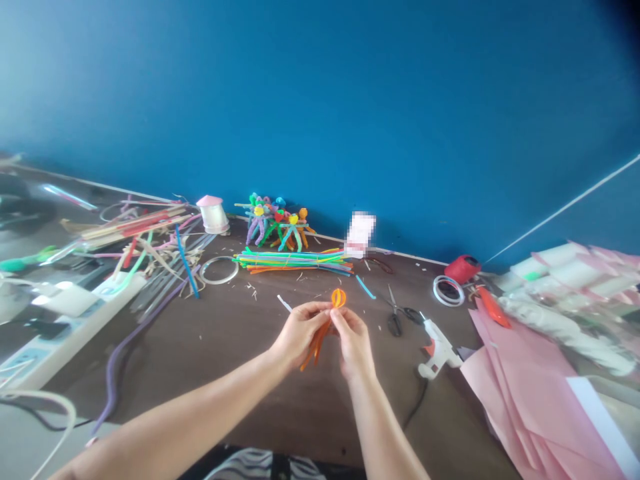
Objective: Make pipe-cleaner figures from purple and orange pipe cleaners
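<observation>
View: head, looking forward and down over the dark table (240, 400) toward a blue wall (320, 120).
Orange pipe-cleaner piece (334, 297): between the two hands, in front of the bundle; a small loop stands up above the fingertips, and several loose ends hang down past the left fingers.
Left hand (303, 331): grip closed to a pinch, thumb against the bent fingers, holding the piece just below its loop.
Right hand (354, 337): grip likewise pinched, thumb and fingertips on the piece at the base of the loop, just beside the left thumb.
Bundle (295, 261): multicoloured pipe cleaners lying crosswise beyond the hands.
Figures (293, 231): a cluster of bent pipe-cleaner shapes behind the bundle, near the wall.
Cut bits: a short blue length (366, 287) beyond the right hand and a short white one (285, 303) near the left hand.
Tools: scissors (395, 309) right of the hands, with a white glue gun (440, 348) near them.
Right side: red spool (463, 269) behind a white ring (436, 293); pink sheets (530, 387) nearer the wearer.
Left side: power strip (65, 341), a long purple pipe cleaner (112, 373) and a pink-topped white container (214, 218).
</observation>
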A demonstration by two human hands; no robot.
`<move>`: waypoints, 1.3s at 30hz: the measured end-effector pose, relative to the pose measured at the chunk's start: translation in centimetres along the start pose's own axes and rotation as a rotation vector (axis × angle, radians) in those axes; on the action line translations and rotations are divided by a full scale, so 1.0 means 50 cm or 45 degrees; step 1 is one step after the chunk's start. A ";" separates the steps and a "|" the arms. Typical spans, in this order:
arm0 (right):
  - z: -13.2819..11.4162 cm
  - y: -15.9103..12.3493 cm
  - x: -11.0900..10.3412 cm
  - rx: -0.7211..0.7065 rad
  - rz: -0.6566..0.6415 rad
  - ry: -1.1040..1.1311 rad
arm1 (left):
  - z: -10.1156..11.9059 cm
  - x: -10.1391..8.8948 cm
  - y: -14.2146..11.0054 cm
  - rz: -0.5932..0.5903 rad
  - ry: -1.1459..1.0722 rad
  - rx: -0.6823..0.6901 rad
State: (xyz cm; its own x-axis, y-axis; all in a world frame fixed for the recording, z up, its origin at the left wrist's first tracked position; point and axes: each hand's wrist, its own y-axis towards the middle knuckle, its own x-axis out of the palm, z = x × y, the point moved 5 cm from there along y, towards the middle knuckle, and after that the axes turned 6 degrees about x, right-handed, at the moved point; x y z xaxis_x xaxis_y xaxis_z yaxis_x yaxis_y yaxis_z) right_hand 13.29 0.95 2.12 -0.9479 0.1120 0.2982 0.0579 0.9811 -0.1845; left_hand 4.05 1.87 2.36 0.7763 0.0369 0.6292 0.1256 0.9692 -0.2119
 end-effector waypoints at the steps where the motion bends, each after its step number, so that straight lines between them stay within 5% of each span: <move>1: -0.002 0.000 0.001 -0.006 -0.014 0.004 | 0.002 -0.001 0.000 -0.018 0.016 0.001; 9: -0.032 -0.006 -0.002 -0.112 -0.135 -0.250 | 0.037 -0.007 0.009 -0.291 0.302 0.092; 17: -0.045 -0.017 0.008 -0.152 -0.307 -0.352 | 0.060 -0.003 0.008 -0.464 0.301 0.110; 30: -0.046 -0.010 -0.003 -0.212 -0.064 -0.466 | 0.023 -0.027 0.010 -0.193 0.174 0.046; 39: -0.109 -0.038 0.003 -0.836 0.081 -1.146 | 0.023 -0.034 0.011 -0.100 0.289 -0.011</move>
State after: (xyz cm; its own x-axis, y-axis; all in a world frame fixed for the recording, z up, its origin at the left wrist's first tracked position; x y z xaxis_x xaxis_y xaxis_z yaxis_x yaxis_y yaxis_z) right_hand 14.72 -0.01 7.62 -0.8031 0.2712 -0.5306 0.0168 0.9004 0.4348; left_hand 2.09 2.62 2.06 0.8830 -0.0953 0.4597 0.1956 0.9648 -0.1758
